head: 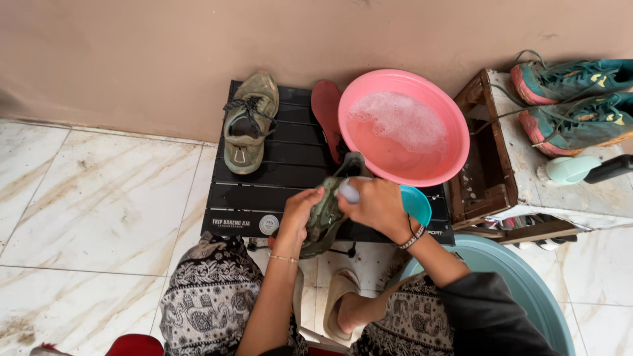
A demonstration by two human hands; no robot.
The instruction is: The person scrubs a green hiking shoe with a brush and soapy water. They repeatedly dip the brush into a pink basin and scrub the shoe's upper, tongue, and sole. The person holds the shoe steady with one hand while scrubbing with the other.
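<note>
Head view, looking straight down at a seated person's knees in patterned trousers and a low black slatted worktop (pixel 290 158) set against a tan wall. The landmark is the pink basin (pixel 403 126), holding soapy water with foam, which sits on the worktop's right half.

Just below the basin's lower-left rim, both hands meet over a wet olive-green shoe (pixel 326 214). The left hand (pixel 298 214) has its grip clenched around the shoe's left side, fingers wrapped under it, a thin bracelet at the wrist. The right hand (pixel 377 206) is closed on a small pale brush (pixel 349 191), only whose end shows, pressed against the shoe's upper; beaded bands circle that wrist. The shoe is held above the worktop's front edge, tilted, its toe towards the basin.

Well to the left of the basin a second olive-green shoe (pixel 248 122) stands on the worktop, laces loose. A red insole (pixel 327 112) lies between that shoe and the basin, touching the basin's left rim. A small teal bowl (pixel 417 204) peeks out under the basin's lower edge, beside the right hand.

Right of the basin a worn wooden stand (pixel 501 165) carries a pair of teal running shoes (pixel 573 99). Below the basin, a large pale-blue tub (pixel 527 283) sits on the marble floor.
</note>
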